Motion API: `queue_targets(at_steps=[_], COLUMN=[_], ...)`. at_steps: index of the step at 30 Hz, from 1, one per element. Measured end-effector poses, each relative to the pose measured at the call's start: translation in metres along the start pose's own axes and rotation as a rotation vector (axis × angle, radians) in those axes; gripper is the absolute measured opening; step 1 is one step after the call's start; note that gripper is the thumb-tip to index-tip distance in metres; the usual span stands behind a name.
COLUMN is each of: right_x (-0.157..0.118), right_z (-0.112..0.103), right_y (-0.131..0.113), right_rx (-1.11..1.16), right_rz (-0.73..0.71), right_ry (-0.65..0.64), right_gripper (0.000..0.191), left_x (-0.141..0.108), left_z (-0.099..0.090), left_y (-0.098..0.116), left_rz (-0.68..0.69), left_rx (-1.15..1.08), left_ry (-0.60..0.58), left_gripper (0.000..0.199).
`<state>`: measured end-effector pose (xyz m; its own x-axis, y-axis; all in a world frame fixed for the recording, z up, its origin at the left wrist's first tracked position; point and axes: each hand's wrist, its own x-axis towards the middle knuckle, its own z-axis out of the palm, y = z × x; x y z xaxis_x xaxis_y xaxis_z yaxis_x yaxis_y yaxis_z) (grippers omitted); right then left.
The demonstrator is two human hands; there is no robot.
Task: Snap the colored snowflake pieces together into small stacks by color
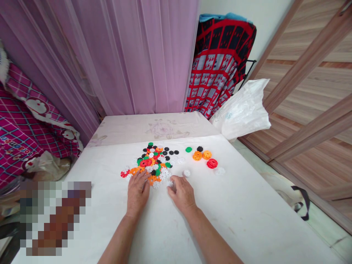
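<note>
Notched plastic discs in white, black, green, red and orange lie in a mixed pile (156, 161) on the white table. At the pile's near left edge, my left hand (138, 190) rests open, its fingers stretched over some orange discs (134, 171). My right hand (182, 191) is just right of the pile, thumb and forefinger closed around a white disc (170, 183). A single white disc (186, 173) lies beyond its knuckles.
Right of the pile are small groups: green (188, 149), black (200, 149), orange (197, 156), red (212, 163) and white discs (220, 171). A white plastic bag (244, 110) stands by the table's far right corner. Purple curtains (143, 55) hang behind; a wooden wardrobe (308, 84) is at right.
</note>
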<state>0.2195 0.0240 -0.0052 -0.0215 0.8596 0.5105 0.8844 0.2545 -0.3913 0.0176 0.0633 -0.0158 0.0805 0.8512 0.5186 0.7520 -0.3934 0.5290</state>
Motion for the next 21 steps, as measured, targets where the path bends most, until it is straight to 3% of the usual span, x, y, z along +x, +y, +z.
queue_targets(at_steps=[3,10,21], right_x=[0.002,0.013,0.013], right_z=[-0.005,-0.026,-0.022], right_y=[0.008,0.051,0.054], right_rx=[0.065,0.030,-0.016], right_rz=[0.048,0.234,0.282], right_ry=[0.061,0.265,0.196], right_gripper=[0.021,0.026,0.032], left_x=[0.000,-0.001,-0.001], left_z=[-0.001,-0.001,-0.002], left_y=[0.000,0.001,0.003], left_rz=[0.012,-0.001,0.001], left_rx=[-0.005,0.010,0.007], left_ry=[0.000,-0.012,-0.014], left_gripper=[0.029,0.029,0.029])
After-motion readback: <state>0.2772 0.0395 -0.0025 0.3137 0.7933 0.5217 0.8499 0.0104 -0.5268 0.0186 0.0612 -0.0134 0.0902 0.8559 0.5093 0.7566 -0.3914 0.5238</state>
